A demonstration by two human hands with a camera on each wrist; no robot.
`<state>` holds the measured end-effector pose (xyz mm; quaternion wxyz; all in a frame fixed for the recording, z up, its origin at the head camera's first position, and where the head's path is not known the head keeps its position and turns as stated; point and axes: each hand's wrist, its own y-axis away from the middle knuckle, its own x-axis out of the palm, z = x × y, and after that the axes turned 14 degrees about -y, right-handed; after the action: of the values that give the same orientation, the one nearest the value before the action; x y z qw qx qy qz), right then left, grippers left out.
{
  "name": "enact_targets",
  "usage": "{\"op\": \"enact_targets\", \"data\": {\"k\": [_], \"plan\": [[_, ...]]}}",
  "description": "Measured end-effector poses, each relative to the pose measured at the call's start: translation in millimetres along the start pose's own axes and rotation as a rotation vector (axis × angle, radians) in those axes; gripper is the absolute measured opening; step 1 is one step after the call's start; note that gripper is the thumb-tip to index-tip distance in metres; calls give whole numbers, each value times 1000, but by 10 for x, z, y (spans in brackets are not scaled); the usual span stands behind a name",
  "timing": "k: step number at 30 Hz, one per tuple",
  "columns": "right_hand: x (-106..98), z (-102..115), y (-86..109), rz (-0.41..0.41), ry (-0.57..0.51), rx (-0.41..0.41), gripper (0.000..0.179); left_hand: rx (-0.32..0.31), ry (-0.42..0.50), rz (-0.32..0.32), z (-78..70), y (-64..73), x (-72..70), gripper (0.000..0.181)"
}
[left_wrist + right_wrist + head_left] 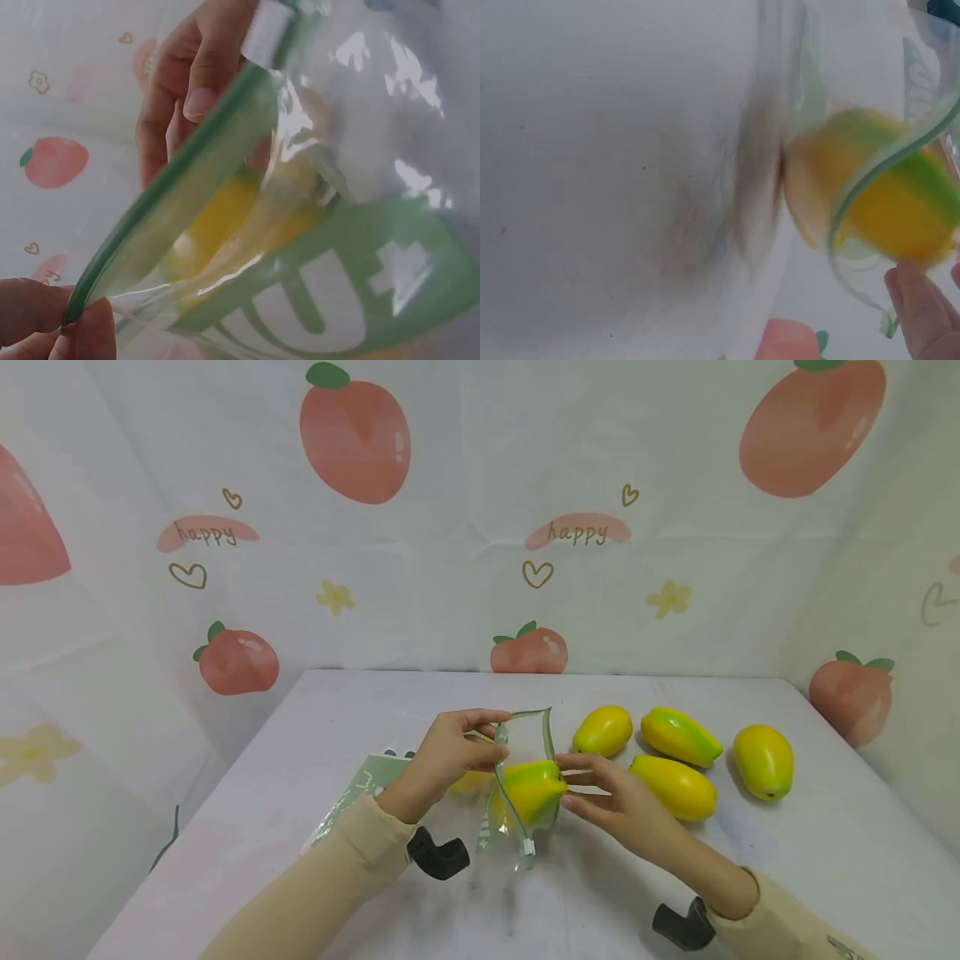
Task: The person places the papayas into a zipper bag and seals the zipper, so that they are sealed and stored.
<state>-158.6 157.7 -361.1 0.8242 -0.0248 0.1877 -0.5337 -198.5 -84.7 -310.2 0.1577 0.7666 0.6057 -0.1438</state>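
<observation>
A clear zip bag (525, 735) with green edging and a white slider stands with its mouth spread. My left hand (450, 756) pinches the bag's rim between thumb and fingers, seen close in the left wrist view. A yellow-green papaya (528, 789) lies in the mouth, its narrow end toward my right hand (618, 797). The right fingers are extended, with the fingertips (909, 274) right at that end of the fruit. More yellow fruit (470, 783) shows behind the left hand, partly hidden.
Several more papayas lie to the right: one at the back (603, 730), one beside it (680, 736), one nearer (675, 787) and one farther right (763, 762). A flat green-printed bag (360, 793) lies at the left. A fruit-printed cloth (450, 568) hangs behind.
</observation>
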Motion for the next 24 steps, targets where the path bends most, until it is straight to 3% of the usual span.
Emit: {"op": "enact_targets", "data": {"k": [6, 24], "plan": [[-9, -13, 9, 44, -9, 4, 48, 1, 6, 7, 2, 11, -2, 46], [-44, -16, 27, 39, 6, 13, 45, -8, 12, 6, 16, 4, 4, 45]]}}
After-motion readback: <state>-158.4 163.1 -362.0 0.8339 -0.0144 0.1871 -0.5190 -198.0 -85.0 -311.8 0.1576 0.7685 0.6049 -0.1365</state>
